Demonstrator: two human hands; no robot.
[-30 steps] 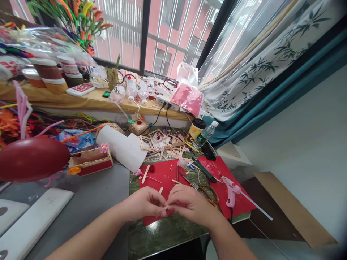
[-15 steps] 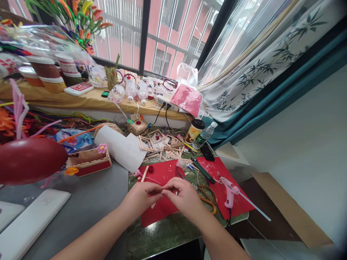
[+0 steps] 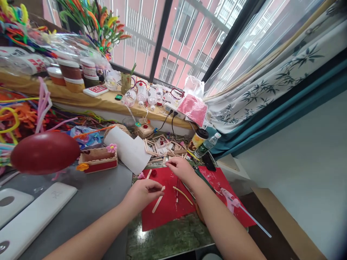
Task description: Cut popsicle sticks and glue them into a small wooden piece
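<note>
My left hand hovers above the red sheet, thumb and fingers pinched on a short piece of craft stick. My right hand stretches toward the pile of craft sticks behind the sheet. Its fingertips are drawn together; whatever they hold is too small to make out. Below my left hand lies a craft stick. A curved tan strip and a thin rod rest nearer my right forearm. At the sheet's far edge are a dark red rosette and a pink flower.
A pink glue gun lies on another red sheet at right. Behind stand a lidded cup and a water bottle. Leftward are a white paper roll, a small wooden box and a dark red balloon.
My hands, fingertips together before, have parted. The right has moved forward to the stick pile; the left still pinches a piece of stick. The curved strip on the sheet is now uncovered.
</note>
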